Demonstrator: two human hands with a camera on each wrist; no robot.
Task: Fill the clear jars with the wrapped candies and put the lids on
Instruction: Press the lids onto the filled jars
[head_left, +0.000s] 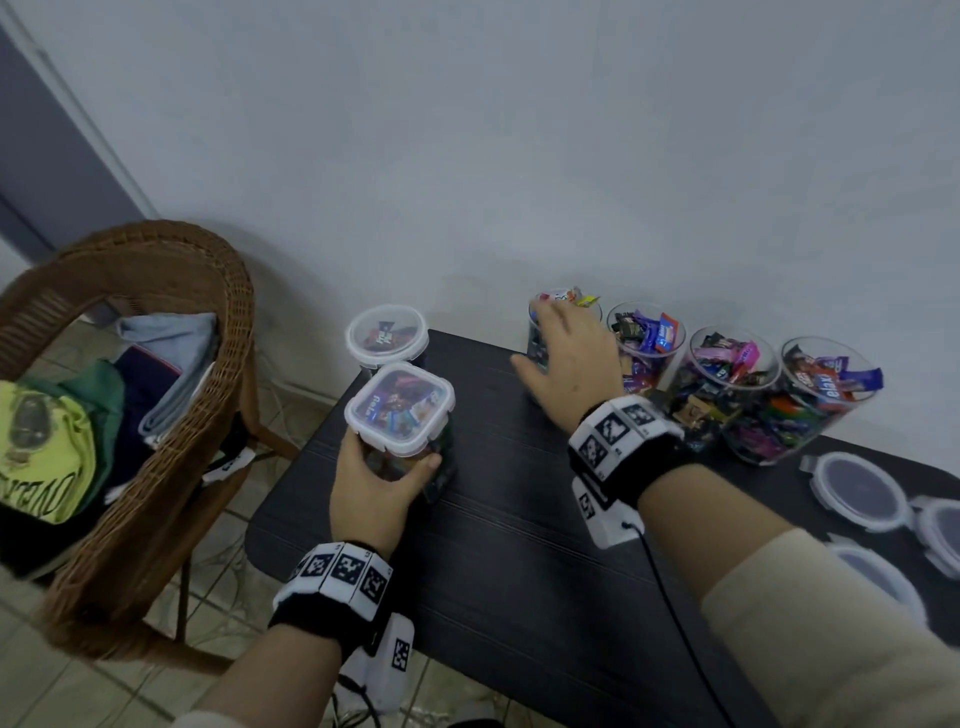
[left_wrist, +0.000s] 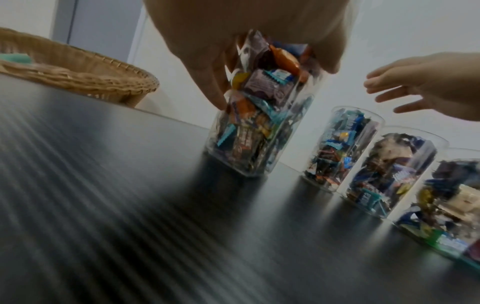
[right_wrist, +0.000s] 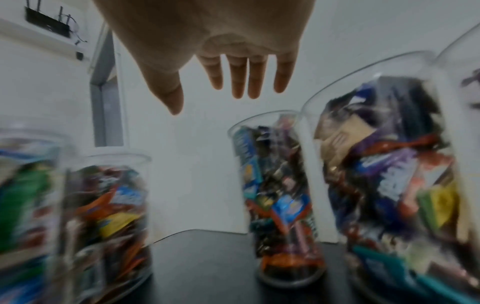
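While the left hand (head_left: 375, 486) grips a lidded square jar (head_left: 400, 410) at the bench's (head_left: 498, 571) left end, the spread, empty right hand (head_left: 569, 358) nears an unlidded jar (head_left: 540, 332), likely heavy and slick, best clasped mid-wall.

A wicker chair (head_left: 156, 364) left of the dark surface (head_left: 493, 545) holds folded clothes (head_left: 62, 431) (one yellow-green); a router (right_wrist: 48, 19) hangs on the wall
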